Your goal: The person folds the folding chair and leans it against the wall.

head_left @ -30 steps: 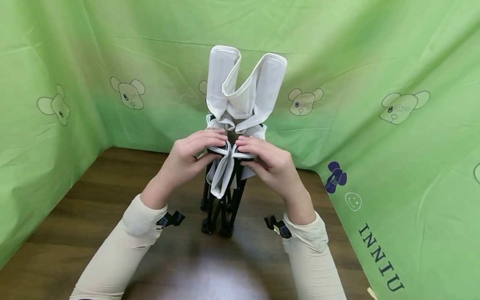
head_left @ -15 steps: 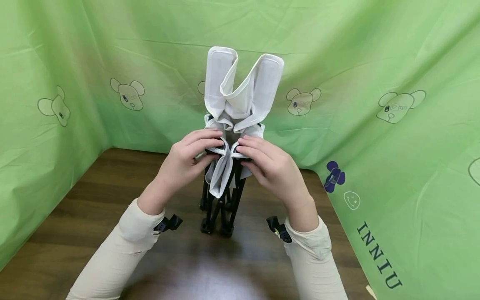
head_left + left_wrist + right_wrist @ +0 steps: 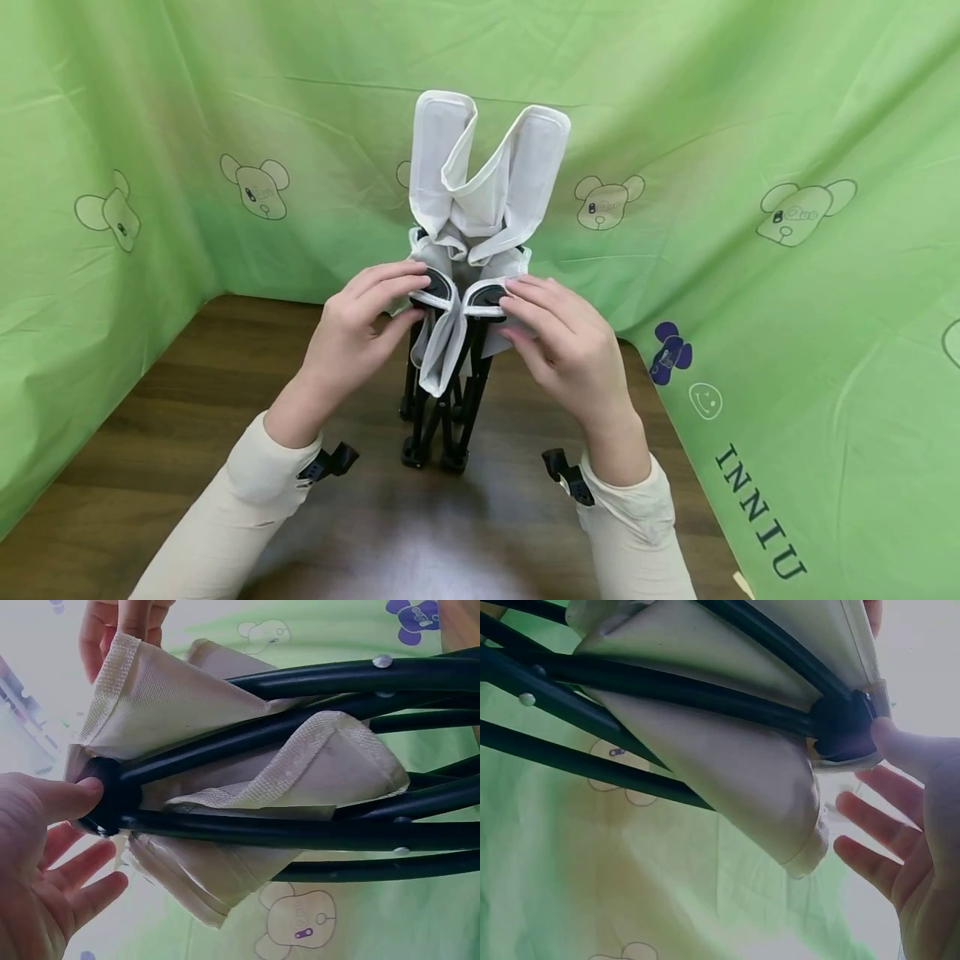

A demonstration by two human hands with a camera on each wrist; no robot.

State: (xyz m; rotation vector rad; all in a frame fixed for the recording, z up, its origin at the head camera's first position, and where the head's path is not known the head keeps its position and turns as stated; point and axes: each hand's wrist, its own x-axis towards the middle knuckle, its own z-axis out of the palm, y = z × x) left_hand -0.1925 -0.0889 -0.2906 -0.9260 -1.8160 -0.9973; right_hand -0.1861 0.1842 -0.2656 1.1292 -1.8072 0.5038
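A small folding chair (image 3: 467, 350) with white cloth and a black tube frame stands folded and upright, its two backrest tops pointing up. At its left front seat corner (image 3: 438, 287), my left hand (image 3: 348, 337) holds the edge, fingertips on top and thumb below. The left wrist view shows that thumb against the black joint (image 3: 111, 793). My right hand (image 3: 573, 350) lightly pinches the right front seat corner (image 3: 485, 298) by its outer edge. In the right wrist view its thumb touches the black joint (image 3: 844, 726), while the lower fingers are spread away from the cloth.
The chair's black feet (image 3: 433, 457) stand on a brown wooden table (image 3: 225, 400). Green cloth (image 3: 322, 108) printed with bear heads hangs at the back and both sides. A black wrist mount (image 3: 330, 462) sits on each sleeve.
Both hands have slid outward from the seat corners, the right one farther, so more of the black corner pieces shows. The chair stays in nearly the same place and folded.
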